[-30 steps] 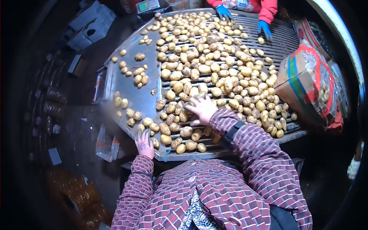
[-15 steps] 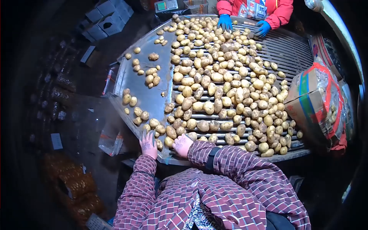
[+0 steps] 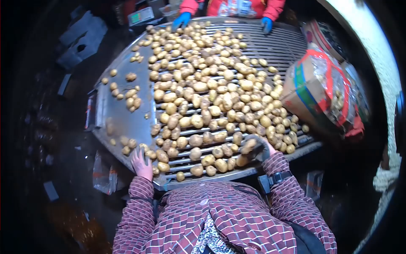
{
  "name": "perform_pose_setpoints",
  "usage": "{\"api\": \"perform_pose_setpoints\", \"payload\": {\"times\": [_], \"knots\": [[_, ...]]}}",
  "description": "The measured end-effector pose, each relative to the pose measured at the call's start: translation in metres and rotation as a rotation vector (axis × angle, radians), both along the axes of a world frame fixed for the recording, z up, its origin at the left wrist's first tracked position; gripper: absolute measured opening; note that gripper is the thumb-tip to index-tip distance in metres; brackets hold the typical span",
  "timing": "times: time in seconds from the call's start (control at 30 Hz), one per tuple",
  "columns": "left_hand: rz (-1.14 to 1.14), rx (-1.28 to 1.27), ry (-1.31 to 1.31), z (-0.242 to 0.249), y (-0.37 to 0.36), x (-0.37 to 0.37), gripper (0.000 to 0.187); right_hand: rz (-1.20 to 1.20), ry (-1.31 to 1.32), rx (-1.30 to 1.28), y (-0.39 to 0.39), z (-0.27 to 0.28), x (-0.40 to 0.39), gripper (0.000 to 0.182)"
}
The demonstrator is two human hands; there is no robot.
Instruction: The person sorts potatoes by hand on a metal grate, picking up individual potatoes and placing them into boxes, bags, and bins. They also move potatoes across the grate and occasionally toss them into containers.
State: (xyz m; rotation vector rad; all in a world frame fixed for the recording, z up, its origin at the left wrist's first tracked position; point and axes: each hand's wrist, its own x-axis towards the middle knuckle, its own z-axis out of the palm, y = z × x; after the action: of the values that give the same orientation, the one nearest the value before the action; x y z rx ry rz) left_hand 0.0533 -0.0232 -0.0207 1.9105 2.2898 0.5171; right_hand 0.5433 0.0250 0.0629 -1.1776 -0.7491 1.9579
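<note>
Potatoes [image 3: 196, 120] in a thick spread cover the slatted metal sorting table [image 3: 182, 161]. At its near left corner is my left hand [image 3: 142, 164], in a pink glove with a dark palm, fingers apart and touching the potatoes beside the smooth metal panel. My right hand [image 3: 263, 147] is over the near edge of the slats, its gloved fingers curled round a brownish potato [image 3: 248, 146]. Just below that one lies another potato [image 3: 242, 160], blurred. Motion smears this area slightly.
Across the table a person in a red jacket has one blue-gloved hand [image 3: 182, 21] at the potatoes and the other [image 3: 267, 25] by the far edge. A cardboard box [image 3: 296, 86] with plastic lining leans at the right. Small potatoes lie on the smooth left panel [image 3: 127, 112].
My right hand has swung from beside my left hand to the right along the near edge and now grips a potato. The view has shifted. The other person's hands have moved apart.
</note>
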Motion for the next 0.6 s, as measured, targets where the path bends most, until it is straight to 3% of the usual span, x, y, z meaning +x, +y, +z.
{"api": "perform_pose_setpoints", "payload": {"times": [0.03, 0.07, 0.1, 0.17, 0.2, 0.23, 0.3, 0.37, 0.43, 0.5, 0.57, 0.6], "knots": [[-0.018, -0.015, -0.048, 0.001, 0.020, 0.000, 0.061, -0.304, 0.244, -0.137, -0.015, 0.004, 0.019, 0.024], [-0.071, -0.003, -0.042, 0.003, 0.040, 0.004, 0.061, -0.342, 0.183, -0.007, -0.022, -0.018, 0.048, 0.022], [-0.121, 0.010, -0.035, 0.006, 0.059, 0.009, 0.060, -0.494, 0.177, -0.140, -0.028, 0.002, 0.049, 0.018], [-0.183, -0.085, -0.017, 0.002, 0.100, 0.022, 0.059, -0.483, -0.078, -0.085, -0.044, 0.015, 0.053, 0.020], [-0.200, -0.288, -0.027, 0.011, 0.116, 0.034, 0.054, -0.449, -0.249, -0.053, -0.048, 0.013, 0.052, 0.024], [-0.260, -0.254, 0.108, 0.005, 0.122, 0.043, 0.050, -0.368, -0.352, -0.099, -0.050, 0.014, 0.047, 0.028], [-0.229, -0.340, 0.175, 0.002, 0.137, 0.053, 0.044, -0.139, -0.883, 0.274, -0.050, -0.006, 0.030, 0.031], [-0.201, -0.313, 0.143, 0.001, 0.134, 0.056, 0.042, -0.020, -1.161, 0.512, -0.042, 0.006, -0.010, 0.035], [-0.169, -0.260, 0.070, 0.006, 0.125, 0.056, 0.038, 0.312, -1.393, 0.742, -0.033, 0.005, -0.044, 0.041], [-0.144, -0.332, -0.074, 0.011, 0.120, 0.049, 0.041, 0.698, -1.557, 0.542, -0.018, 0.004, -0.079, 0.048], [-0.170, 0.004, -0.153, -0.035, 0.104, 0.025, 0.045, 0.650, -1.622, 0.458, -0.006, -0.016, -0.095, 0.048], [-0.124, -0.081, -0.358, -0.006, 0.096, 0.029, 0.045, 0.665, -1.623, 0.384, 0.003, -0.014, -0.102, 0.051]]}}
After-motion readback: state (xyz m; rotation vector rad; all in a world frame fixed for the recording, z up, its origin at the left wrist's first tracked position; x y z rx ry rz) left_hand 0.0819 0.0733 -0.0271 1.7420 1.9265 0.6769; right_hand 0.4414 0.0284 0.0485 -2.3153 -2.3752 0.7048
